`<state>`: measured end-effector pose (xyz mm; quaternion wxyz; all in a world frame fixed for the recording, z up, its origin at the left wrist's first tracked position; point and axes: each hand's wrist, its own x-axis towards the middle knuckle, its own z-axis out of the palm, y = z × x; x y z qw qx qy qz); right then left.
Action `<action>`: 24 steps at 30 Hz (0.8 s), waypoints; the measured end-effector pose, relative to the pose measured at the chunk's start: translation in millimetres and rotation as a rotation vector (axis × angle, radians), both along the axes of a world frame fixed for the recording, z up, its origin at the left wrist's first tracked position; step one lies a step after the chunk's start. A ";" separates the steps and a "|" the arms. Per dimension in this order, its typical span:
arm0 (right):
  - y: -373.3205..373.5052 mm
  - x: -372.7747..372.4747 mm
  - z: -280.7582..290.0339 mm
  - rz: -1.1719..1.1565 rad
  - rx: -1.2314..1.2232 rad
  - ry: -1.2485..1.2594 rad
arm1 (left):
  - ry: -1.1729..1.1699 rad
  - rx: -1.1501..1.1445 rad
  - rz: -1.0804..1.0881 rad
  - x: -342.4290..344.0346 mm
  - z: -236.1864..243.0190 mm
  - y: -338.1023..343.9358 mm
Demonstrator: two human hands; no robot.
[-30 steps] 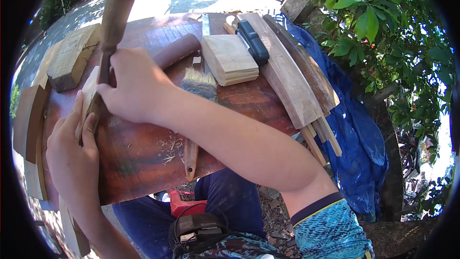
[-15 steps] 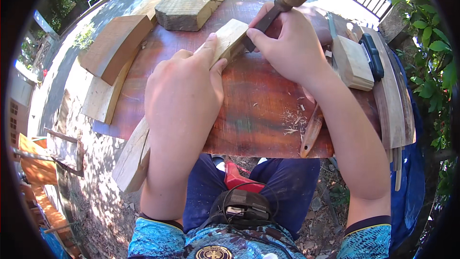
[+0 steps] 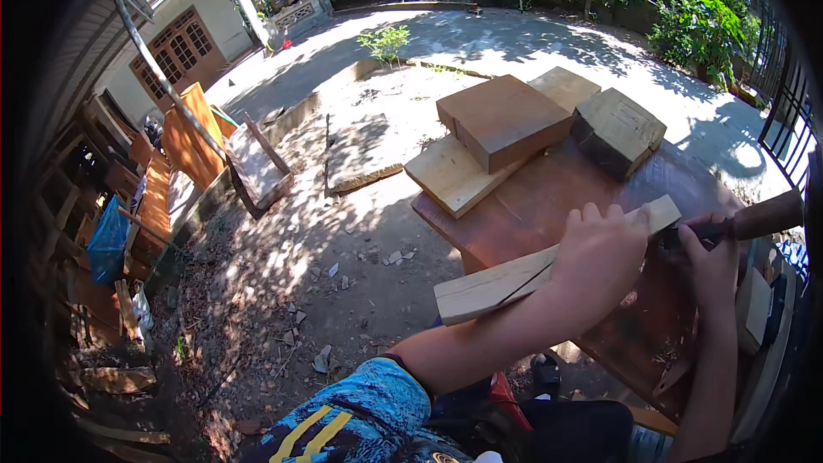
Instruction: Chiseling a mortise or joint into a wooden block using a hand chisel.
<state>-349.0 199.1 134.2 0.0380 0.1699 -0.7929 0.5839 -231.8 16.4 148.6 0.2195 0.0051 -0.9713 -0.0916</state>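
Note:
My left hand (image 3: 600, 261) is wrapped over a long pale wood strip (image 3: 489, 291), pressing it down across the tabletop. One end of the strip sticks out past the table edge, beside my left forearm. My right hand (image 3: 713, 261) grips a chisel (image 3: 767, 216) low on its dark blade, close to the strip's far end. The chisel's thick wooden handle points off to the right. Its cutting edge is hidden by my fingers, so I cannot tell whether it touches the wood.
A reddish-brown table (image 3: 549, 184) carries a brown wood block (image 3: 506, 120) on a pale board (image 3: 454, 176), with a dark-sided block (image 3: 621, 129) beside it. A pale wooden block (image 3: 754, 309) sits at the right. Leaning orange boards (image 3: 193, 137) stand far left.
The view has swung left, bringing the yard and house into sight and shifting the table to the right. Both hands keep their holds on the strip and the chisel.

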 end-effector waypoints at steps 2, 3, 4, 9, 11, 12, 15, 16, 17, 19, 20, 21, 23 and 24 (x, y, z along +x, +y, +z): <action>-2.3 5.7 14.9 0.034 0.048 -0.084 | 0.013 -0.012 0.007 -0.8 -1.6 -2.3; -1.6 9.3 20.3 0.056 0.100 -0.178 | 0.016 -0.020 0.001 -0.4 -2.9 -3.5; 5.5 6.4 21.4 0.157 0.067 -0.176 | 0.028 -0.018 -0.006 -2.2 -3.2 -3.2; 15.4 21.7 47.3 0.160 -0.105 -0.148 | -0.106 0.121 -0.187 -4.5 7.6 -19.1; 19.3 9.1 45.0 0.235 -0.182 -0.066 | -0.264 0.325 -0.330 4.9 29.4 -35.9; 18.8 15.6 56.3 0.203 -0.127 -0.042 | -0.312 0.383 -0.414 0.2 30.2 -40.8; 12.9 9.3 52.5 0.247 -0.113 0.084 | -0.213 0.284 -0.420 3.8 28.7 -39.4; 9.6 14.3 56.9 0.270 -0.096 0.008 | -0.227 0.301 -0.470 1.2 28.6 -37.6; 5.2 14.7 57.7 0.299 -0.110 0.038 | -0.225 0.268 -0.398 3.7 33.3 -38.2; 6.7 14.7 56.1 0.314 -0.113 0.056 | -0.232 0.247 -0.340 4.1 35.2 -35.7; 8.5 14.3 55.2 0.293 -0.067 0.084 | -0.261 0.160 -0.303 1.2 36.4 -35.0; 10.9 15.3 54.5 0.274 -0.022 0.112 | -0.288 0.072 -0.264 -1.2 37.1 -33.2; 13.2 19.6 59.6 0.300 -0.031 0.019 | -0.361 0.082 -0.284 -1.8 34.7 -31.3; 15.9 12.3 53.7 0.391 0.001 0.067 | -0.343 0.198 -0.361 -0.3 31.0 -29.7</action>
